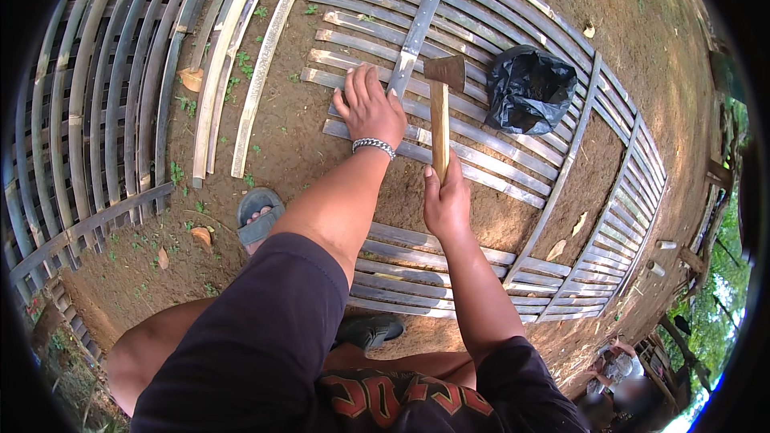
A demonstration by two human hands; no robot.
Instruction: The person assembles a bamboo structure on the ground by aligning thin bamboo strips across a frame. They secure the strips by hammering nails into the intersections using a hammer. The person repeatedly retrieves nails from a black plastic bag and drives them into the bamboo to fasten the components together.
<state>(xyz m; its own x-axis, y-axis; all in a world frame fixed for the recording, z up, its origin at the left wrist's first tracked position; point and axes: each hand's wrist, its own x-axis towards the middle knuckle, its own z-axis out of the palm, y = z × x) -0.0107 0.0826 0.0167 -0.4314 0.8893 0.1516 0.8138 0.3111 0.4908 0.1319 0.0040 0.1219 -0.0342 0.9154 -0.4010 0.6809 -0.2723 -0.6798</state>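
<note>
My right hand point(449, 199) is wrapped round the wooden handle of a hatchet point(439, 124). Its dark, flat blade points away from me, over the slats of a bamboo panel point(525, 162). Palm down, my left hand point(374, 109) lies on the slat ends beside a crosspiece point(418, 28), with its fingers spread and a chain bracelet at the wrist. What lies directly beneath that palm is hidden. Just right of the hatchet blade, a black plastic bag point(531, 90) with its mouth open rests on the panel.
Loose bamboo strips point(269, 72) lie on the soil to the left. Beyond them stands another slatted bamboo panel point(88, 104). My sandalled foot point(261, 212) is beside the left forearm. Far off at the lower right, other people point(622, 373) are visible.
</note>
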